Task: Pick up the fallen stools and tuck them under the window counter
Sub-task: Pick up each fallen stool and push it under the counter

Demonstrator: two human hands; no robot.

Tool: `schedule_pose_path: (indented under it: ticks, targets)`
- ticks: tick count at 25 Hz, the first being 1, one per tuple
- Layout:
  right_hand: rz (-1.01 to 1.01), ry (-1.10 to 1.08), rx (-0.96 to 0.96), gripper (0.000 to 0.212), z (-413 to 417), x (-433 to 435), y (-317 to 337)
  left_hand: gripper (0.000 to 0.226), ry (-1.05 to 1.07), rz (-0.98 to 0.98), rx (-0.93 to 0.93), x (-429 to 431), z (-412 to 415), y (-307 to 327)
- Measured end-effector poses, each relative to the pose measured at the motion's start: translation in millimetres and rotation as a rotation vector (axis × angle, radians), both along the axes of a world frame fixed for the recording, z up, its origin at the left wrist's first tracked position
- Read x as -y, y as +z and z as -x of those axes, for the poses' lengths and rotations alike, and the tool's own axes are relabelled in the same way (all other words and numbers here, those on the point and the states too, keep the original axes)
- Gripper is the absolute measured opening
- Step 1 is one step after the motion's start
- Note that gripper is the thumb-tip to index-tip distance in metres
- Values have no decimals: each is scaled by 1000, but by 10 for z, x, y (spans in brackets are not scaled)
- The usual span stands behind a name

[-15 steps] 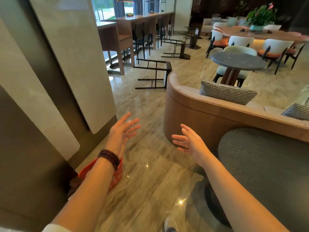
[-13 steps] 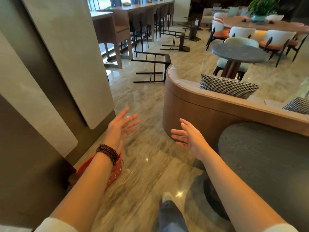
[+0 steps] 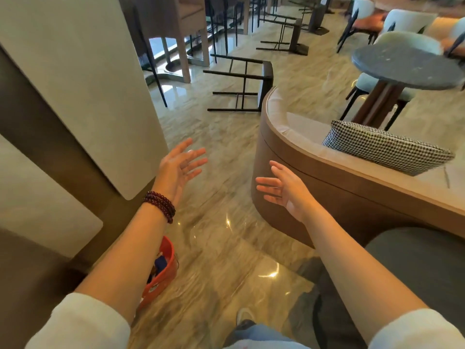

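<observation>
Stool (image 3: 267, 79) on its side beside sofa (image 3: 352, 205), 2nd stool (image 3: 298, 34) farther off; left grip (image 3: 180, 167), right grip (image 3: 284, 191) — both spread

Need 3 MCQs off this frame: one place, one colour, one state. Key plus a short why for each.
1. Where does the nearest fallen stool lie?
A) on the floor past the curved sofa end
B) upright against a wall
C) held up in the air

2. What colour is the basket beside the left forearm?
A) green
B) orange-red
C) black

3. How are the left hand and right hand?
A) gripping a stool
B) closed into fists
C) open, holding nothing

Key:
1 A, it lies on its side on the floor.
2 B, its wall is orange-red.
3 C, the fingers are spread with nothing in them.
</observation>
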State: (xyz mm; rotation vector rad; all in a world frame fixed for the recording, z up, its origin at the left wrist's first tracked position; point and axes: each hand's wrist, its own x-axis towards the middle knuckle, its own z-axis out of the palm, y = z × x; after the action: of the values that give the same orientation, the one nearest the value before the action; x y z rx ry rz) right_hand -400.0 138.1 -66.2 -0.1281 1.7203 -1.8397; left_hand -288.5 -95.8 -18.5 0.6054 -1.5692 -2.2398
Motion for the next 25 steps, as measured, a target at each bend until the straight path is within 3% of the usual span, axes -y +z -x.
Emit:
schedule_pose_path:
  ticks: [8,25]
  targets:
    - [6,17,8,34,1318,726,-88,39,54,-19,8,713,1254,-153]
    - [-8,-68,61,27,3376,2824,-365,36,-90,-48,54,2842,3615,-394]
